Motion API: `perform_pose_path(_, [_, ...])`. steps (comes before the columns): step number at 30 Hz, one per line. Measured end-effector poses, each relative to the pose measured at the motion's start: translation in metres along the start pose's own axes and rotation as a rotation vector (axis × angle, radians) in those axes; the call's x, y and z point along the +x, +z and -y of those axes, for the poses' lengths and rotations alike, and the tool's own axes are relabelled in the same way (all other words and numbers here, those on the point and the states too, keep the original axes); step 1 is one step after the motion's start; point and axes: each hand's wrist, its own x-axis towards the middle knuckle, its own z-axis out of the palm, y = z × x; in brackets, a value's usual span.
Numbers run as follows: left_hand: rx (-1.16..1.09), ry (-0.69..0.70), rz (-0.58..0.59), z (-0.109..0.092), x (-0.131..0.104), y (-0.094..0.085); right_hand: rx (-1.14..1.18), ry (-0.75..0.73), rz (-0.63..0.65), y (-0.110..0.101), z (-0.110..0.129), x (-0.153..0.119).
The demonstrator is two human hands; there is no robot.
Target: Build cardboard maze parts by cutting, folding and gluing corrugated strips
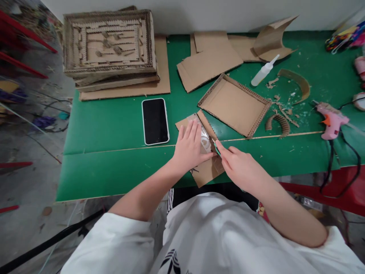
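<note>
The small cardboard piece (209, 173) lies on the green worktop (114, 171) directly in front of you, near its front edge and set at an angle. On it is a clear plastic ruler (205, 141), and your left hand (188, 144) presses down there, open, with its fingers fairly straight and its thumb stretched toward your other hand. Your right hand (238, 163) is closed around a green-handled cutter (217, 148), its tip at the ruler's right side. Just beyond the piece sits a shallow cardboard tray (235, 105) with raised corrugated edges; to its right are curled corrugated strips (281, 123) and scraps. A black-screened phone (155, 121) lies to the left of the piece. Farther out you have a white bottle (260, 75) lying tilted, a pink glue gun (331, 121) at the right and stacked cardboard frames (108, 70) at the back left.
</note>
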Motion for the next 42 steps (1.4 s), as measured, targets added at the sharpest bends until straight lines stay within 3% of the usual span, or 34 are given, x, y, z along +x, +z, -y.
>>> perform_pose_path(11, [-0.023, -0.018, 0.009, -0.001, 0.001, -0.002, 0.036, 0.000, 0.033, 0.013, -0.008, -0.029])
perform_pose_path(15, [-0.030, -0.015, 0.003, -0.001, 0.001, -0.001, 0.081, -0.032, -0.033, 0.020, -0.014, -0.036])
perform_pose_path(22, [-0.036, -0.007, 0.003, 0.000, 0.000, 0.000, 0.142, -0.032, -0.137, 0.021, -0.014, -0.019])
perform_pose_path(31, [-0.034, -0.007, 0.022, 0.000, 0.000, -0.001, -0.022, 0.011, -0.012, 0.016, -0.001, -0.016])
perform_pose_path(42, [-0.047, -0.026, 0.035, -0.001, 0.002, -0.003, -0.085, 0.028, 0.006, 0.030, -0.001, -0.031])
